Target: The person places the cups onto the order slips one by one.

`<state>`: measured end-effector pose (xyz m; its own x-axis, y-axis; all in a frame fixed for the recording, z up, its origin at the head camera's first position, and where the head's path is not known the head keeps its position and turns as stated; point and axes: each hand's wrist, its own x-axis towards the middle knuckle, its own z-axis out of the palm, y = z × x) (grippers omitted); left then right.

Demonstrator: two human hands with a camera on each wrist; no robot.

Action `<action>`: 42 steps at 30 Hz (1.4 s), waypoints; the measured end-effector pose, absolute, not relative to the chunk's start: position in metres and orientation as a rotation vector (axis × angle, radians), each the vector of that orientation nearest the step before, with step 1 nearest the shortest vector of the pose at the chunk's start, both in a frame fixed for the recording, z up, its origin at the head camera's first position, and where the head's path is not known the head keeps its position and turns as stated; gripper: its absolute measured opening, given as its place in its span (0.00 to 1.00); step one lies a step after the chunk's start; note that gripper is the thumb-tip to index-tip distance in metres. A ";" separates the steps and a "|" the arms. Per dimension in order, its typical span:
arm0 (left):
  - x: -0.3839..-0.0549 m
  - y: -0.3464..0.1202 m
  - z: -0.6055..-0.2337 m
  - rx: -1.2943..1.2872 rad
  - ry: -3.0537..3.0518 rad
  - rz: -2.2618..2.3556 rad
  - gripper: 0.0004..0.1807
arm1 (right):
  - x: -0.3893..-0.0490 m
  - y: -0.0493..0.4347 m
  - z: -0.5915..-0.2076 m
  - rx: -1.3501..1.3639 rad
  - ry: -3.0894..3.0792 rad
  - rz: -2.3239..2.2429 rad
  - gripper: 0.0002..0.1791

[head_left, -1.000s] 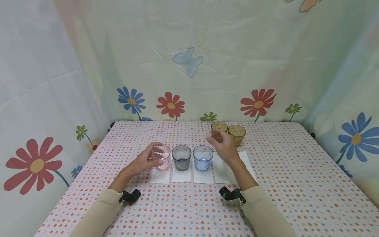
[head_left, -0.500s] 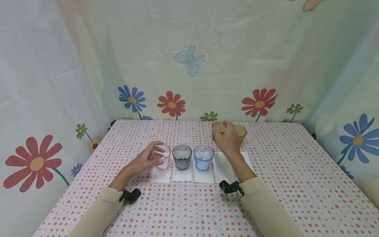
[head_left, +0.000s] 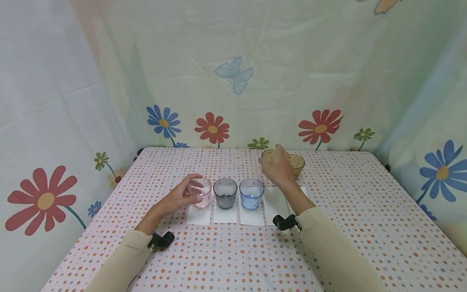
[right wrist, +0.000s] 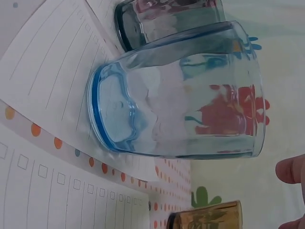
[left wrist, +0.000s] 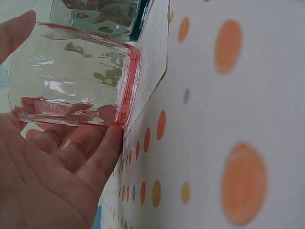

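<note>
My left hand (head_left: 180,196) curves round a pink-tinted clear glass (head_left: 205,199), thumb at the near side and fingers at the far left. In the left wrist view, fingers (left wrist: 102,157) lie along the glass's side, with the thumb by its rim. Beside it stand a grey glass (head_left: 225,198) and a blue glass (head_left: 251,198). My right hand (head_left: 280,168) reaches over two amber glasses at the back, fingers spread and partly covering the left amber glass (head_left: 268,153). The right amber glass (head_left: 298,163) shows beyond the knuckles. Above an amber glass (right wrist: 209,217), the right wrist view catches only fingertips.
White paper sheets (head_left: 275,207) printed with lines and small boxes lie in a row under and right of the glasses. A dotted cloth (head_left: 219,259) covers the table. Behind hangs a flowered curtain (head_left: 175,73). Black wrist cameras (head_left: 286,222) sit on both wrists.
My right hand has moved back and slightly right, from in front of the amber glasses to over them. The left hand stays at the pink glass.
</note>
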<state>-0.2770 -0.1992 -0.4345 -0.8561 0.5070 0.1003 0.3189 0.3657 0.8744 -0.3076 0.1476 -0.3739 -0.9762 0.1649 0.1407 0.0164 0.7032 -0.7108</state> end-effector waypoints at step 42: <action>-0.278 -0.199 -0.435 0.760 2.424 1.509 0.40 | -0.341 0.153 -0.390 -0.264 -2.798 1.271 0.54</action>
<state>-0.2782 -0.1993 -0.4348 -0.8514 0.5133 0.1080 0.3235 0.3517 0.8785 -0.3409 0.1529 -0.3902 -0.9838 0.1783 -0.0188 0.1315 0.6462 -0.7517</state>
